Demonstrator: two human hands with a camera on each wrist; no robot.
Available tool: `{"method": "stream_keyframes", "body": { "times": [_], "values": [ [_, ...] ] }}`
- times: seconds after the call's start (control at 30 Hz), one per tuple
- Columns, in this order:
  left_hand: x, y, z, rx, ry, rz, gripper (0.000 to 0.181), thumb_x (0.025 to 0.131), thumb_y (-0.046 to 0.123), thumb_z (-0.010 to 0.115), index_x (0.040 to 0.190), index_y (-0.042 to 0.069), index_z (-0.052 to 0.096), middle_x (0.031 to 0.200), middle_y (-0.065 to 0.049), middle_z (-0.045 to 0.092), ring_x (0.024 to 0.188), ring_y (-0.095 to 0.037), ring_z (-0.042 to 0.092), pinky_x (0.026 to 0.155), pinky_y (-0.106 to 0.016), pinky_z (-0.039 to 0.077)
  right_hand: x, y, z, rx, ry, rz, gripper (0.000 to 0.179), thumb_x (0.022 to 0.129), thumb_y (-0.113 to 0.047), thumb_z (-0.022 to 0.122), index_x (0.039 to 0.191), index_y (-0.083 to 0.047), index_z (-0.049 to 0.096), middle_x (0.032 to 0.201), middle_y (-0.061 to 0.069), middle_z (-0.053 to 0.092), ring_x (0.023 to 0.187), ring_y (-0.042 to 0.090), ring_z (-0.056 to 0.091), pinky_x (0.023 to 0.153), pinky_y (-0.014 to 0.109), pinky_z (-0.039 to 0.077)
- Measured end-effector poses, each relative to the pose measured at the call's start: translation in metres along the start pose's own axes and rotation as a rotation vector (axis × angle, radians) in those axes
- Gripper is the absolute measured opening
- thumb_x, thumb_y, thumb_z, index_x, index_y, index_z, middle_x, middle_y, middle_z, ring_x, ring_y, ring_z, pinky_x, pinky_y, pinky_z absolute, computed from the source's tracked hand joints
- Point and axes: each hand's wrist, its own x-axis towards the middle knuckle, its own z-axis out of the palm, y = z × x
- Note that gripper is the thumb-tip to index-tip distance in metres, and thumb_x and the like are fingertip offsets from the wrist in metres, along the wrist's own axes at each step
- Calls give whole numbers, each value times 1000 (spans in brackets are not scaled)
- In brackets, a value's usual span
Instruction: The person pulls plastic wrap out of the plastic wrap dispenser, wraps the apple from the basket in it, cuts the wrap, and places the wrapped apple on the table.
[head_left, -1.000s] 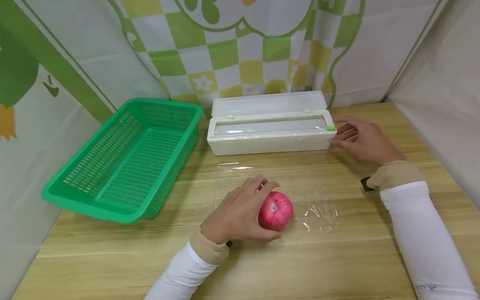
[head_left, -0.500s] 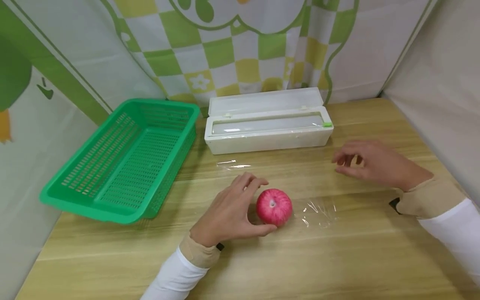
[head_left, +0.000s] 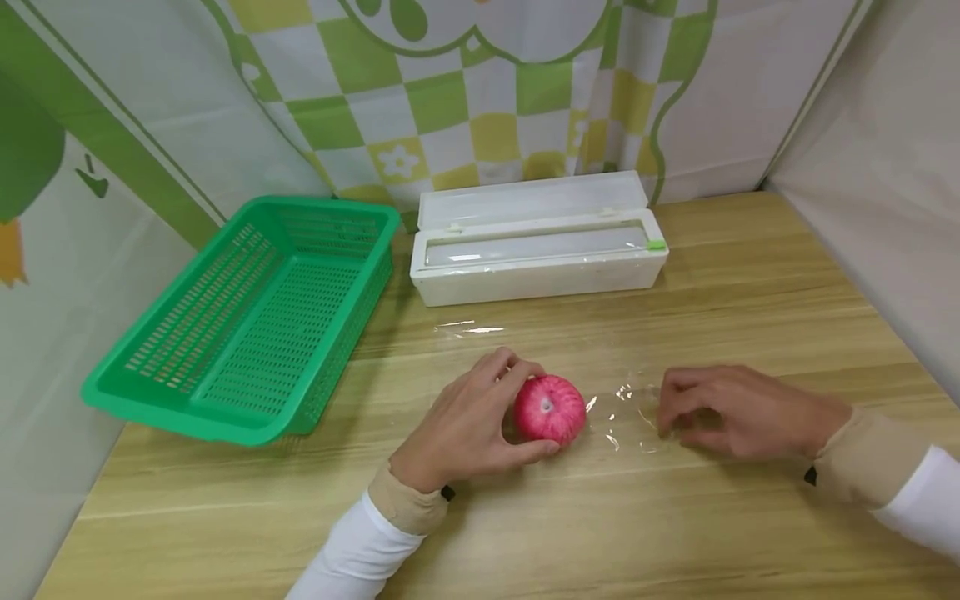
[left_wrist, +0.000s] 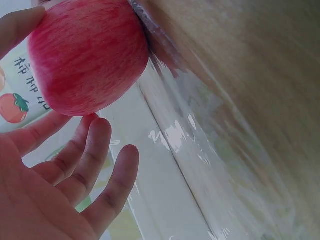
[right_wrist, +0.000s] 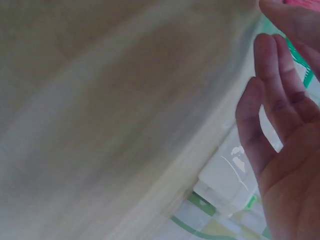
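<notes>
A red-pink apple stands on a clear sheet of cling film laid over the wooden table. My left hand holds the apple from its left side, thumb in front and fingers behind; in the left wrist view the thumb and some fingertips touch the apple. At the film's right edge is my right hand, fingers loosely bent and pointing down. No pinch on the film can be made out, and the right wrist view shows the fingers slightly bent. Whether they touch the film is unclear.
Behind the film stands a white cling film box with its lid raised and a green slider at its right end. A green perforated basket sits at the left. A patterned curtain hangs at the back.
My right hand has left the box's right end and come down to the film's right edge. My left hand eased slightly away from the apple, then came back against it. Glints on the film have shifted.
</notes>
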Motion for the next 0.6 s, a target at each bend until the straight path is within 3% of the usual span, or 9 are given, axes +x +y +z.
{"method": "stream_keyframes", "body": {
  "times": [0.23, 0.4, 0.6],
  "values": [
    [1, 0, 1, -3, 6, -2, 65, 79, 55, 87, 128, 19, 63, 113, 2, 58, 104, -13, 60, 84, -34, 61, -3, 7, 7, 7, 71, -53, 31, 85, -11, 87, 93, -38, 75, 99, -22, 62, 89, -8, 60, 81, 7, 47],
    [1, 1, 1, -1, 14, -7, 64, 79, 54, 86, 128, 19, 63, 114, 2, 59, 104, -13, 61, 84, -34, 61, -2, 2, 4, 3, 107, -36, 31, 87, -9, 85, 93, -36, 71, 104, -20, 60, 86, -9, 56, 76, 7, 45],
    [0, 2, 0, 9, 30, -3, 64, 78, 53, 88, 126, 18, 64, 115, 1, 60, 104, -14, 62, 83, -34, 61, 5, -9, -7, 79, 156, -41, 36, 88, 4, 80, 97, -28, 68, 112, -11, 66, 85, -6, 56, 69, 5, 44]
  ]
}}
